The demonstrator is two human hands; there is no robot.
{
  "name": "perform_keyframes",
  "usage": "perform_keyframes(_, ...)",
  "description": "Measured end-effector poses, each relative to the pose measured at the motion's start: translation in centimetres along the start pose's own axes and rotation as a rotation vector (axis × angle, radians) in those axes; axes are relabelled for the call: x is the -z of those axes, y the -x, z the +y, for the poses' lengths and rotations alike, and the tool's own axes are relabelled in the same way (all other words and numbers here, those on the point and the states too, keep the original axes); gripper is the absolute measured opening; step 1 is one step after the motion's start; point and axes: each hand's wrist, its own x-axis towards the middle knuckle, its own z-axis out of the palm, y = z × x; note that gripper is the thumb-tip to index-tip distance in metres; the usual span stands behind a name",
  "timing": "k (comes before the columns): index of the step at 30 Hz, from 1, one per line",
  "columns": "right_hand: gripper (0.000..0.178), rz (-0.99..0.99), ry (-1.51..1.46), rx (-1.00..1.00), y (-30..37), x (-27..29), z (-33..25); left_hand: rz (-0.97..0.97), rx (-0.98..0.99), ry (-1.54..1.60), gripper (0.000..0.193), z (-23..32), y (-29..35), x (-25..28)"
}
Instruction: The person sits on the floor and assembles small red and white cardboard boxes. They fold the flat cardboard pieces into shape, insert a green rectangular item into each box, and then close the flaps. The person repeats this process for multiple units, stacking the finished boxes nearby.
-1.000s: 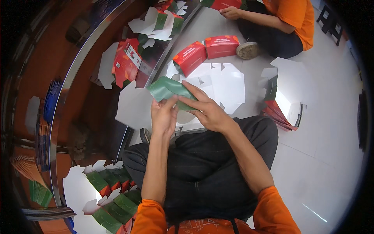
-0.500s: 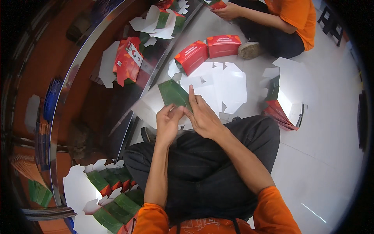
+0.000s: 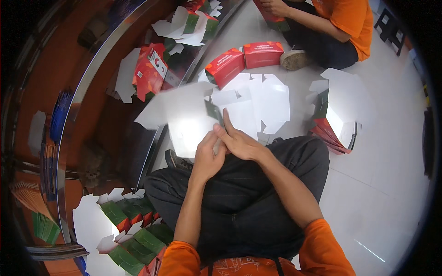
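Clamping fingers on a white-and-green paperboard carton [image 3: 188, 131], the right hand [image 3: 242, 144] adjoins the left hand [image 3: 208, 158], whose fingers also appear clamped there.

- Over dark trousers [image 3: 239, 198], the left hand [image 3: 209, 156] and right hand [image 3: 241, 143] meet at the right edge of a carton [image 3: 186, 129], its white inside showing.
- The carton is blurred; I can't quite tell which fold the fingers press.
- Just beyond, white card [image 3: 275, 101] lies flat beside two red boxes [image 3: 263, 54].
- Over on the right sits an open carton with red and green sides [image 3: 338, 122].
- Green-and-red cartons [image 3: 136, 250] crowd together at lower left.
- Across from us, a co-worker's hand [image 3: 275, 8] is on another red-and-green carton [image 3: 272, 19].
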Motion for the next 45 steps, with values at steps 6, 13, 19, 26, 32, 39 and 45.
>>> perform_keyframes(6,0.059,0.103,0.319,0.196,0.8,3.1,-1.4,-0.083,0.195,-0.199,0.034,0.7,0.7,3.7)
perform_keyframes(13,0.039,-0.008,0.404,-0.092,-1.2,2.1,2.8,-0.04,0.085,-0.438,0.035,0.8,0.9,4.8)
perform_keyframes(19,0.038,0.309,-0.044,-0.096,-1.9,0.4,2.1,0.286,0.11,-0.487,0.03,-0.8,0.9,4.1)
perform_keyframes(26,0.031,0.299,0.365,0.327,-1.2,-0.5,1.6,0.277,-0.081,-0.55,0.025,-0.1,-0.1,4.2)
perform_keyframes(32,0.034,0.271,0.343,0.325,-0.5,-0.6,0.4,0.368,0.042,-0.467,0.033,0.6,-0.1,4.1)
perform_keyframes(39,0.051,0.127,0.156,0.412,0.1,-1.5,-0.1,0.442,-0.288,-0.397,0.033,-1.8,0.4,4.5)
perform_keyframes(45,0.06,0.211,-0.529,0.248,-1.0,-0.3,0.3,0.282,-0.586,-0.63,0.033,0.8,0.7,-0.8)
